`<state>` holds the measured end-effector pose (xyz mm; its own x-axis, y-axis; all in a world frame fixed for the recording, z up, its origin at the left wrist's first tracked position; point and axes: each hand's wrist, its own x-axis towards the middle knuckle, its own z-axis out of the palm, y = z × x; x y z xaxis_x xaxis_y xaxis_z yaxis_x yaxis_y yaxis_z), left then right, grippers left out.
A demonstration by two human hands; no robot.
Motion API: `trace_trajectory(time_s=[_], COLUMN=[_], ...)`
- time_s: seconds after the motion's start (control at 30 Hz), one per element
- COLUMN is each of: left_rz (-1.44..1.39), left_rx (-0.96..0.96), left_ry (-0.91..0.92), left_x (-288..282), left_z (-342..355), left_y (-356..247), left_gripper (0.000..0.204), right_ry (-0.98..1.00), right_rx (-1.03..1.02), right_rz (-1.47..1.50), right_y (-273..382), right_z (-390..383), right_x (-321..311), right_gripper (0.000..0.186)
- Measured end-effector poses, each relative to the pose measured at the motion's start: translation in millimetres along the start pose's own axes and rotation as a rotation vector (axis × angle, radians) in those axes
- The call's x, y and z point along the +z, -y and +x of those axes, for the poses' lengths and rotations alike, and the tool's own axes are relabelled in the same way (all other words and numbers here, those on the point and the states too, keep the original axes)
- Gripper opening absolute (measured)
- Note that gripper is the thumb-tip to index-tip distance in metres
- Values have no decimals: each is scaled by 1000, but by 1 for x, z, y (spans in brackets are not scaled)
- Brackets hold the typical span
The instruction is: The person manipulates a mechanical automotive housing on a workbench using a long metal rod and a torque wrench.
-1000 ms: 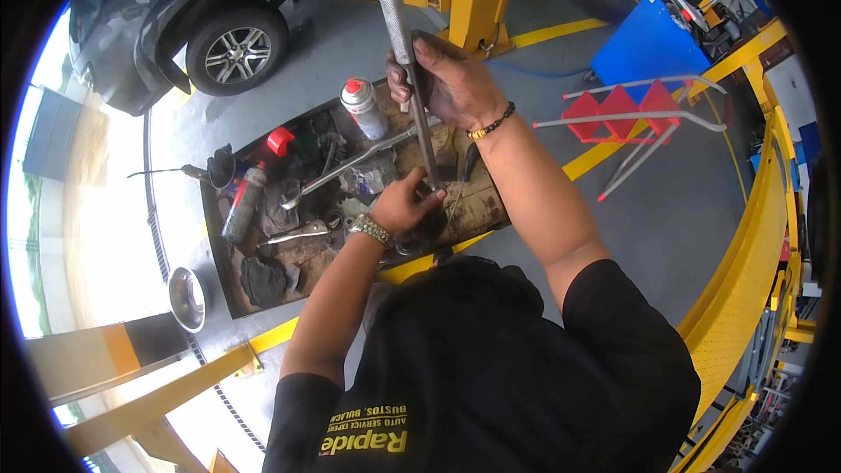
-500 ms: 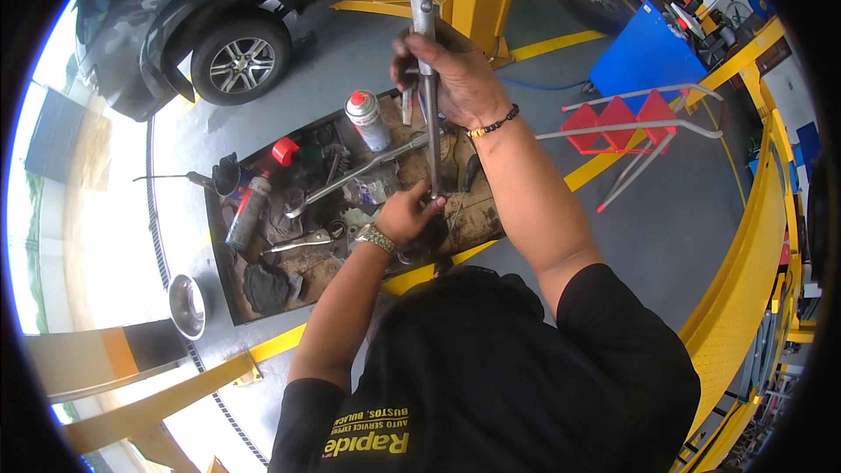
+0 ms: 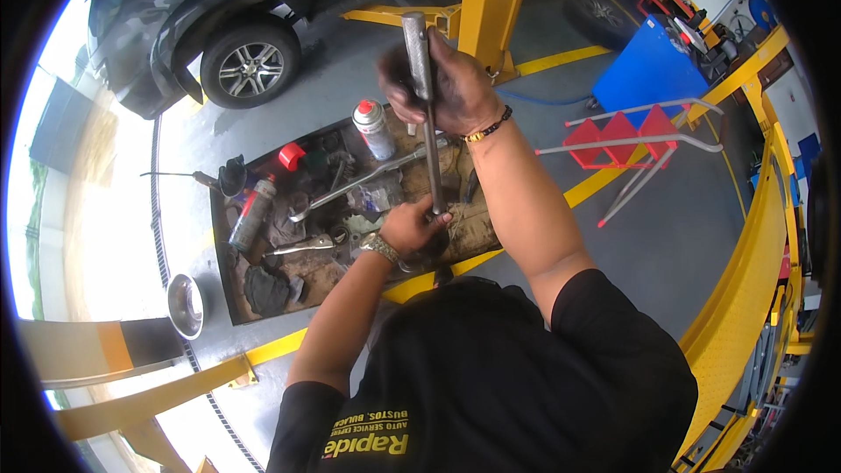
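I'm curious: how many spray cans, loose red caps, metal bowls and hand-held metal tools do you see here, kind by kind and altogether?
Spray cans: 2
Loose red cap: 1
Metal bowl: 1
Held metal tool: 1
Total: 5

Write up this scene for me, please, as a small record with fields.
Left hand: pinches the lower end of the metal tool
Right hand: at the tool's knurled upper part; firmness of grip unclear
Work surface: bears an upright spray can, red cap and long metal bar
Left of surface: round metal bowl
Background: car wheel, blue cabinet
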<state>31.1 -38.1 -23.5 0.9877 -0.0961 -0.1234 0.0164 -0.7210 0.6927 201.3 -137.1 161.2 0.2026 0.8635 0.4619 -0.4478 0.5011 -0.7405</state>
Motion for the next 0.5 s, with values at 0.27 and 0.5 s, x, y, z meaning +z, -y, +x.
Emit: trace_trajectory(time_s=[0.27,0.5], left_rz=[-85,-207], left_rx=[-28,6], left_ry=[36,35], left_x=[-6,0], left_z=[-14,-16], left_y=[-16,-17], left_gripper=[52,51], right_ry=[-229,-75], right_rx=[-262,-154], right_rz=[-11,-81], right_y=[-16,-4], right_z=[-2,-14], right_x=[31,35], right_gripper=[44,44])
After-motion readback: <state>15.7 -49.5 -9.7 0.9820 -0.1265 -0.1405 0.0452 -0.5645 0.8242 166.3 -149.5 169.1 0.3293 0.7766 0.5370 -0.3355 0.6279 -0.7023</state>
